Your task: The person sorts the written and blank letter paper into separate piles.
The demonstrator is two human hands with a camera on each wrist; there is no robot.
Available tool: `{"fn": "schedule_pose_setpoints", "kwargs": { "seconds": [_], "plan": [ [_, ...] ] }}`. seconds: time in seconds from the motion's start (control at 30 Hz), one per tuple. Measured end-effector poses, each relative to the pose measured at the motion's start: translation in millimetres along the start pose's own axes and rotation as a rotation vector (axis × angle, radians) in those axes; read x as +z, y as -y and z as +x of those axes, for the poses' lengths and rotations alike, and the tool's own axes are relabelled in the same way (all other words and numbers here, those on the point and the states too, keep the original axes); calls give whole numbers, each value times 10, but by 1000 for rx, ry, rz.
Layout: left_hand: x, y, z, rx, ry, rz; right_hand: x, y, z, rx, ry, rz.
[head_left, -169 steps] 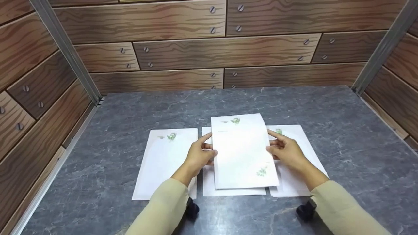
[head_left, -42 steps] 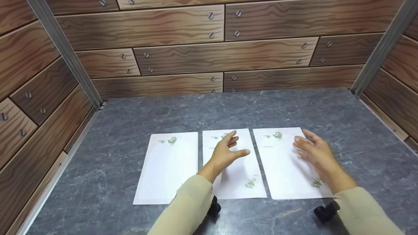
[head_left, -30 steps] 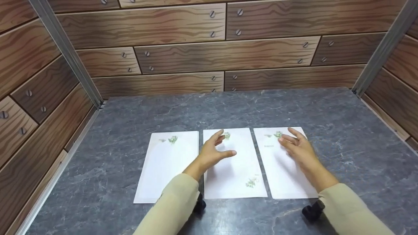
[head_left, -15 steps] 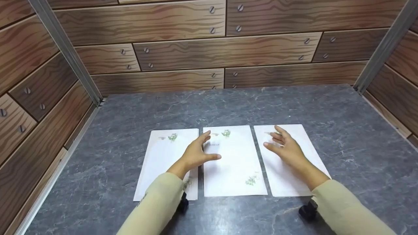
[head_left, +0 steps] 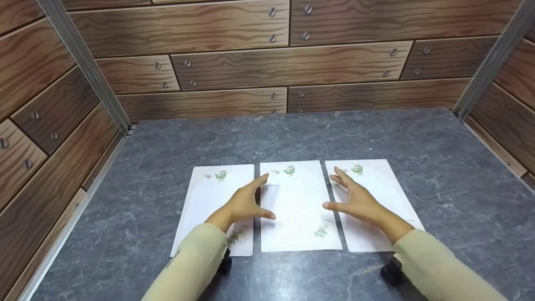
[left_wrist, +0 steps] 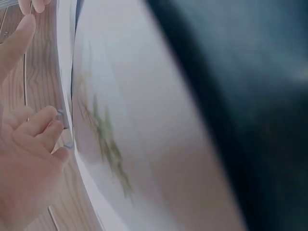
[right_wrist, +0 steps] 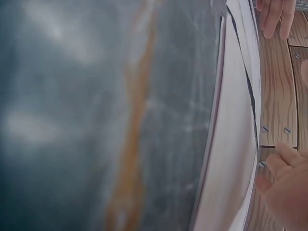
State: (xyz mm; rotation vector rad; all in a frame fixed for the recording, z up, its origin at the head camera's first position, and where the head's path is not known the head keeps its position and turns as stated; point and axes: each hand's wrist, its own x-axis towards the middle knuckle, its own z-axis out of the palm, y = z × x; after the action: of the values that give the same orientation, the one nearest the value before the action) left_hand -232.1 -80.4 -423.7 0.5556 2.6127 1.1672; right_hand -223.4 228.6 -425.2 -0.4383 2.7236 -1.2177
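Three white paper sheets with small green flower prints lie side by side: a left sheet (head_left: 202, 209), a middle sheet (head_left: 299, 205) and a right sheet (head_left: 382, 186). At the left sheet, edges at the bottom show more than one layer. My left hand (head_left: 239, 205) hovers over the gap between left and middle sheets, fingers and thumb spread, holding nothing. Facing it, my right hand (head_left: 357, 200) is spread over the right sheet's inner edge, thumb reaching over the middle sheet. Both wrist views show relaxed fingers beside paper edges.
The sheets lie on a dark grey marbled table (head_left: 292, 138). Wood-plank-patterned walls (head_left: 234, 69) stand behind and at both sides, with grey metal posts (head_left: 83, 62) in the corners. Black wrist devices (head_left: 392, 271) hang under the sleeves.
Several seconds ago both hands held a sheet above the middle one; now they hold nothing. Since then the hands have shifted left, and the right hand has come in toward the middle sheet.
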Motion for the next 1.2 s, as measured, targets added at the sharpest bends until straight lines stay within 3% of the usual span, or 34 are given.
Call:
{"fn": "schedule_pose_setpoints", "kwargs": {
  "seconds": [0.2,0.6,1.2],
  "plan": [
    [-37,51,-46,21,80,89,15,-18,-12,-101,95,-148],
    [-63,120,-66,86,144,210,2,-73,20,-182,187,-212],
    [-65,83,-66,22,160,255,-20,-63,23,-185,235,-329]
  ]
}}
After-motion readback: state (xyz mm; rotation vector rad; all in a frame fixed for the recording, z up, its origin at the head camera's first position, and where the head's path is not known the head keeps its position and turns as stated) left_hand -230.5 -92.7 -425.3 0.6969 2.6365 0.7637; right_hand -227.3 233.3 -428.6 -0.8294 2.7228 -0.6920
